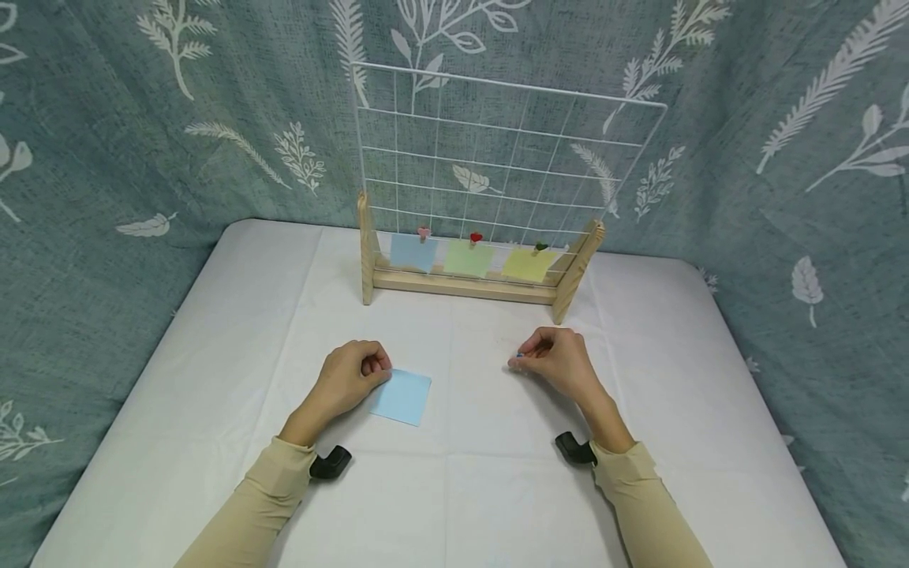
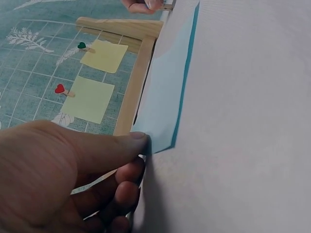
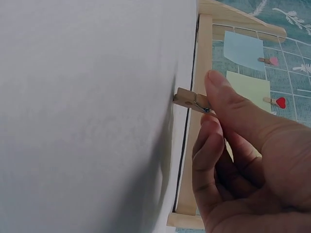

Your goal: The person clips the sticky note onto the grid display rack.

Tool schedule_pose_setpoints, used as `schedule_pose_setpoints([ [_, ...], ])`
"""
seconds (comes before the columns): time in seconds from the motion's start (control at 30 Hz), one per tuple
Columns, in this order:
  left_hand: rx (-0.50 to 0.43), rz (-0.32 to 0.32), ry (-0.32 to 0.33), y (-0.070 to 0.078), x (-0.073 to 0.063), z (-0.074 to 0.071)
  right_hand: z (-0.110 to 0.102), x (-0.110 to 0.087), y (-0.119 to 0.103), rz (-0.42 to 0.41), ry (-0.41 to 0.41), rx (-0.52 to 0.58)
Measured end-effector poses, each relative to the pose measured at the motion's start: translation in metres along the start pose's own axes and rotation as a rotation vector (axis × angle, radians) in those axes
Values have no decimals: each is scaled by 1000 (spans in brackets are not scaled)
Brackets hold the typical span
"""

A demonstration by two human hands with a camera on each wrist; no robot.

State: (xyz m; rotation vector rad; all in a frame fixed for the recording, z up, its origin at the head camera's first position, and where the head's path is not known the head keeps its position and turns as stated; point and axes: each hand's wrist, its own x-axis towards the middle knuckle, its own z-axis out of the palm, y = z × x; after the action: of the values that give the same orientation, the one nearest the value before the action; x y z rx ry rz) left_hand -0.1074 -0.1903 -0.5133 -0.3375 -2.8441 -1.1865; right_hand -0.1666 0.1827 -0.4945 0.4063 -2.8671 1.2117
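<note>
My left hand [image 1: 353,372] pinches a light blue square paper note [image 1: 402,397] by one corner, thumb on top. In the left wrist view the note [image 2: 170,92] slants away from the thumb, close over the white cloth. Farther right, my right hand [image 1: 557,363] holds a small wooden clothespin [image 3: 190,99] between thumb and index finger. The plain wooden end of the clothespin points away from the fingertips, and its metal spring shows. A speck of blue sits at the fingertips in the head view; the rest of the clothespin is hidden by the fingers.
Behind both hands stands a white wire grid rack on a wooden base [image 1: 461,284]. Blue [image 1: 414,254], green [image 1: 469,259] and yellow [image 1: 527,267] notes hang along its lowest rows from heart-topped clothespins. A leaf-patterned curtain [image 1: 213,79] surrounds the white-covered table [image 1: 497,505].
</note>
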Motion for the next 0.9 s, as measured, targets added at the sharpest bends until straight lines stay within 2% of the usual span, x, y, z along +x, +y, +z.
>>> schedule_pose_setpoints([
  [0.23,-47,-2,29,2,-1,-1,-4,-2,1,-37,-4,20],
  [0.43,-75,-11,55,3,0,0,-10,0,-1,-45,21,13],
  [0.7,-116,-6,110,6,2,1,-16,5,-7,-39,55,68],
  [0.9,-122,25,184,13,7,-3,-20,10,-15,-78,103,54],
])
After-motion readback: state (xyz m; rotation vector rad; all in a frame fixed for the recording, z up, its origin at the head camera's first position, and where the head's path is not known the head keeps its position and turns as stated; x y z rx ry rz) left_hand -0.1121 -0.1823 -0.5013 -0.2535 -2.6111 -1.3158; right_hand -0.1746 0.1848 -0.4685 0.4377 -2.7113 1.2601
